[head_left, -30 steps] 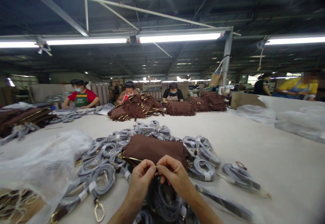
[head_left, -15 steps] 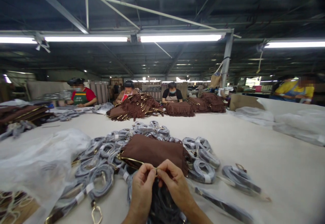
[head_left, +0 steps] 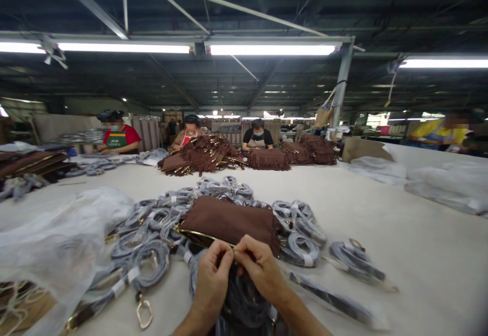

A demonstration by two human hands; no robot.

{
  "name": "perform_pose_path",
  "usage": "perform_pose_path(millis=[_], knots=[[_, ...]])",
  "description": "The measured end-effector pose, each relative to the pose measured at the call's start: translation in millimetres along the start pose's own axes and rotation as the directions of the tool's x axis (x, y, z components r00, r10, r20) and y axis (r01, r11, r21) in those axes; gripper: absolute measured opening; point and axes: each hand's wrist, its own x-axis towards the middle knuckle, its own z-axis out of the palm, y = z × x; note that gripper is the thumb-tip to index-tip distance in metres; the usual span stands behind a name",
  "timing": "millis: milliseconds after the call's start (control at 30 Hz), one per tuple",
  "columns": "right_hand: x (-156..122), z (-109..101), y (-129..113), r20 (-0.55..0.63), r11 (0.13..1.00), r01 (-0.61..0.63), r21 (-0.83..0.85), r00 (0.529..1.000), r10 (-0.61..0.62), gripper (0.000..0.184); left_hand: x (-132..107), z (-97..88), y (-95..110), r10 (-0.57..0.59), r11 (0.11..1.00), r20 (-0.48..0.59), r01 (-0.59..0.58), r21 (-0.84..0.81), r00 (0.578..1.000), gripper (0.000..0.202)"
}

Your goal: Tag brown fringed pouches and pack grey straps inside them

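Note:
A brown fringed bag (head_left: 232,219) lies on a heap of coiled straps in clear wrap, its gold-coloured zip edge (head_left: 200,233) toward me. At the near edge of this bag, my left hand (head_left: 214,272) is closed in a pinch between thumb and fingers. My right hand (head_left: 259,267) pinches right beside it, the fingertips of both almost meeting. Whatever is between them is tiny and mostly hidden by the fingers. Below my wrists sits a wrapped dark strap coil (head_left: 247,303), partly covered by my hands.
Wrapped straps (head_left: 150,267) with gold-coloured clasps spread to the left, and more straps (head_left: 356,262) lie to the right. Crumpled clear plastic (head_left: 76,224) covers the table's left side. Brown bags (head_left: 206,155) are piled across the table (head_left: 381,209), where several people work.
The view has shifted slightly, so the table appears a little higher. Both hands stay pinched together at the bag's near edge, with only small finger movement.

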Motion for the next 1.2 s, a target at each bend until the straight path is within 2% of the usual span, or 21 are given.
perform_pose_path(millis=[67,133,200,267,300,333,367,433,500,567,633,700,767,800,867,933,967,1033,1100,1133,1200], knots=[[4.9,-7.6,-2.8,0.051,0.998,-0.03,-0.056,0.998,0.033,0.019,6.8,-4.5,1.5,-0.012,0.999,0.063,0.01,0.038,0.998,0.021],[9.7,-19.2,-9.5,0.101,0.989,-0.077,-0.128,0.991,0.09,0.014,16.7,-12.5,4.4,-0.064,0.998,0.17,0.06,0.028,0.983,0.019],[11.7,-31.3,-21.1,0.076,0.968,-0.071,-0.239,0.993,0.091,0.013,27.1,-25.2,8.7,-0.12,0.993,0.253,0.116,0.031,0.96,0.021],[8.7,-37.4,-35.3,0.023,0.929,-0.022,-0.369,0.999,0.032,0.015,35.7,-41.8,13.9,-0.113,0.984,0.28,0.068,0.166,0.953,0.019],[5.2,-36.3,-41.9,0.029,0.898,0.021,-0.44,1.0,-0.009,0.016,38.9,-50.7,16.6,-0.067,0.956,0.281,-0.018,0.291,0.957,0.017],[0.7,-31.7,-47.3,0.071,0.856,0.074,-0.512,0.997,-0.044,0.017,41.5,-59.2,19.0,-0.002,0.891,0.298,-0.134,0.434,0.955,0.019],[-4.5,-23.6,-50.9,0.15,0.801,0.142,-0.581,0.986,-0.067,0.018,43.8,-67.1,20.9,0.07,0.783,0.33,-0.257,0.566,0.941,0.023],[-14.4,1.2,-51.5,0.373,0.647,0.344,-0.681,0.923,-0.098,0.016,48.4,-79.5,22.1,0.187,0.512,0.415,-0.449,0.732,0.89,0.035],[-20.0,31.4,-43.6,0.553,0.464,0.532,-0.708,0.827,-0.104,0.011,54.6,-87.3,18.6,0.211,0.286,0.494,-0.536,0.794,0.844,0.047],[-19.3,58.0,-30.9,0.592,0.319,0.585,-0.745,0.801,-0.088,0.009,63.0,-91.4,11.5,0.163,0.149,0.538,-0.559,0.815,0.827,0.048],[-14.7,74.7,-18.8,0.559,0.239,0.558,-0.795,0.826,-0.069,0.012,72.5,-92.8,5.5,0.1,0.102,0.552,-0.56,0.822,0.828,0.039],[-10.2,80.4,-11.4,0.541,0.206,0.539,-0.816,0.839,-0.053,0.013,81.4,-92.4,5.8,0.077,0.106,0.542,-0.547,0.83,0.837,0.029],[-8.6,76.9,-10.1,0.563,0.172,0.565,-0.807,0.824,-0.068,0.016,88.5,-90.3,15.1,0.09,0.115,0.519,-0.526,0.843,0.85,0.023],[-8.9,72.6,-11.8,0.591,0.159,0.597,-0.786,0.802,-0.091,0.017,91.2,-88.8,22.7,0.1,0.117,0.508,-0.517,0.848,0.856,0.021],[-11.0,60.8,-18.9,0.653,0.175,0.669,-0.722,0.743,-0.143,0.021,95.4,-85.0,41.4,0.123,0.122,0.5,-0.513,0.85,0.857,0.018],[-13.7,47.4,-30.0,0.661,0.27,0.687,-0.674,0.725,-0.195,0.027,98.2,-81.2,60.3,0.137,0.127,0.51,-0.525,0.841,0.849,0.019],[-14.9,41.1,-36.5,0.639,0.34,0.67,-0.66,0.738,-0.216,0.032,99.1,-79.6,68.6,0.142,0.13,0.519,-0.535,0.835,0.843,0.019],[-16.2,30.6,-49.4,0.546,0.49,0.585,-0.647,0.803,-0.238,0.044,99.9,-77.5,81.9,0.145,0.14,0.535,-0.553,0.821,0.832,0.02],[-15.0,24.0,-59.8,0.45,0.598,0.479,-0.642,0.868,-0.212,0.054,99.1,-76.7,91.2,0.145,0.153,0.545,-0.563,0.812,0.826,0.021],[-12.9,22.1,-63.1,0.407,0.621,0.421,-0.661,0.897,-0.175,0.056,98.0,-76.7,94.8,0.145,0.16,0.548,-0.566,0.809,0.824,0.022],[-4.9,21.1,-64.5,0.332,0.6,0.3,-0.742,0.942,-0.06,0.053,94.2,-76.7,100.5,0.142,0.176,0.555,-0.573,0.801,0.82,0.023]])
